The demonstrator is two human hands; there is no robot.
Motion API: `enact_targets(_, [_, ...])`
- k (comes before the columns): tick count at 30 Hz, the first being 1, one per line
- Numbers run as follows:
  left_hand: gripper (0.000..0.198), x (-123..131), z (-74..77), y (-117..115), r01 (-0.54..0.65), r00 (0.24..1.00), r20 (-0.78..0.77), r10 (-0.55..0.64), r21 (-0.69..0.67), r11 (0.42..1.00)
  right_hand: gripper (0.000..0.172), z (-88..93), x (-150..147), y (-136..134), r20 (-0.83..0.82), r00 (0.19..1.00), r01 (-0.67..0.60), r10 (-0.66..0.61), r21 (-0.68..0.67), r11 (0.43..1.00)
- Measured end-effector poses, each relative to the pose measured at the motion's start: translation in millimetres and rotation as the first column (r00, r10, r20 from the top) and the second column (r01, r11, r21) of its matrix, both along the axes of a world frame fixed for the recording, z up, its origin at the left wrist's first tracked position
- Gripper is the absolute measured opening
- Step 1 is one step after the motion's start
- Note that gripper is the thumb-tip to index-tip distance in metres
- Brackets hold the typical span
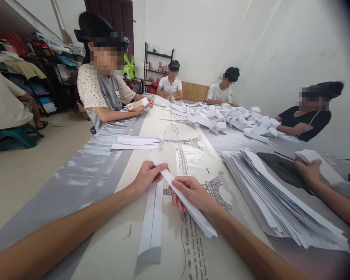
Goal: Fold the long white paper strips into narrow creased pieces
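Observation:
A few long, narrow white paper strips (192,210) slant across in front of me, layered together and fanned apart at their near end. My left hand (148,177) pinches their far end between thumb and fingers. My right hand (194,192) is closed around them farther down, thumb on top. Under the strips, another long folded paper strip (151,237) with a lengthwise crease lies on the table, its near end slightly curled. Beyond my left hand, several folded strips (137,143) lie flat, side by side.
The table has a printed cloth (113,229). To the right lies a thick fanned stack of paper sheets (280,202), with a co-worker's hand (310,171) holding folded paper beyond. A heap of folded papers (221,116) covers the far table. Another person (107,89) sits at the left edge.

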State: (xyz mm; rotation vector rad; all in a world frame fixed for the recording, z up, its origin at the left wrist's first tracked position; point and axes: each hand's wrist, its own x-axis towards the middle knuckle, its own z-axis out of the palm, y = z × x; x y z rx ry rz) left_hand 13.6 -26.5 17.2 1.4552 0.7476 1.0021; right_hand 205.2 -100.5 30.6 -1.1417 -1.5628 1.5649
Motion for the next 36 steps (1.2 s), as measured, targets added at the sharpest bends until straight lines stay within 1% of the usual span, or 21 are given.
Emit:
enact_targets(3, [0.039,-1.2,-5.0,4.7,-0.101,0.993,0.064,0.101,-0.016,0.995,0.036,0.7,4.0,-0.7,0.031,0.999,-0.014,0.014,0.010,1.000])
enact_targets(5, [0.037,-2.4,-7.2,7.4,-0.104,0.991,0.078,0.107,-0.039,0.994,0.037,1.8,6.0,-2.0,0.032,0.999,-0.025,0.025,0.021,0.999])
enact_targets(7, [0.037,-3.5,-7.2,8.1,-0.050,0.996,0.069,0.053,-0.050,0.998,0.039,3.3,6.7,-3.3,0.022,0.999,-0.033,0.033,0.027,0.999])
enact_targets(11, [0.034,-4.4,-3.4,4.9,0.135,0.990,-0.026,-0.136,-0.041,0.990,0.039,5.8,5.2,-4.3,0.015,0.999,-0.041,0.040,0.023,0.999])
enact_targets(13, [0.035,-4.5,-2.5,3.5,0.157,0.986,-0.058,-0.159,-0.035,0.987,0.040,5.8,3.9,-3.7,0.012,0.999,-0.042,0.042,0.008,0.999])
enact_targets(16, [0.038,-5.1,-3.9,3.8,0.114,0.992,-0.062,-0.114,-0.012,0.993,0.040,3.4,3.1,-1.6,0.006,1.000,-0.021,0.021,-0.003,1.000])
enact_targets(20, [0.036,-5.9,-5.4,5.8,0.050,0.998,-0.027,-0.050,0.011,0.999,0.042,-1.8,4.8,0.0,0.039,0.998,0.038,-0.039,0.037,0.999])
enact_targets(22, [0.035,-5.6,-4.3,5.4,0.061,0.998,-0.024,-0.061,0.002,0.998,0.044,-3.2,5.4,-0.7,0.054,0.997,0.043,-0.046,0.056,0.997])
enact_targets(26, [0.038,-4.7,-1.1,2.3,0.150,0.985,-0.084,-0.148,0.024,0.988,0.046,-3.1,3.4,-2.1,0.052,0.998,0.018,-0.021,0.054,0.998])
enact_targets(29, [0.041,-5.0,-1.0,1.8,0.152,0.985,-0.086,-0.150,0.018,0.988,0.047,-1.3,1.6,-1.0,0.033,0.999,0.020,-0.022,0.034,0.999])
enact_targets(32, [0.038,-6.1,-2.2,4.0,0.101,0.995,-0.012,-0.101,-0.009,0.995,0.046,2.4,2.9,0.2,0.036,0.999,0.025,-0.026,0.033,0.999])
enact_targets(34, [0.039,-6.6,-2.9,5.6,0.044,0.999,0.030,-0.044,-0.007,0.999,0.048,5.1,5.2,0.1,0.075,0.997,0.013,-0.018,0.068,0.998])
enact_targets(36, [0.040,-6.3,-2.9,6.2,0.018,0.999,0.041,-0.018,-0.010,1.000,0.052,6.9,7.1,-0.9,0.117,0.993,0.003,-0.016,0.110,0.994])
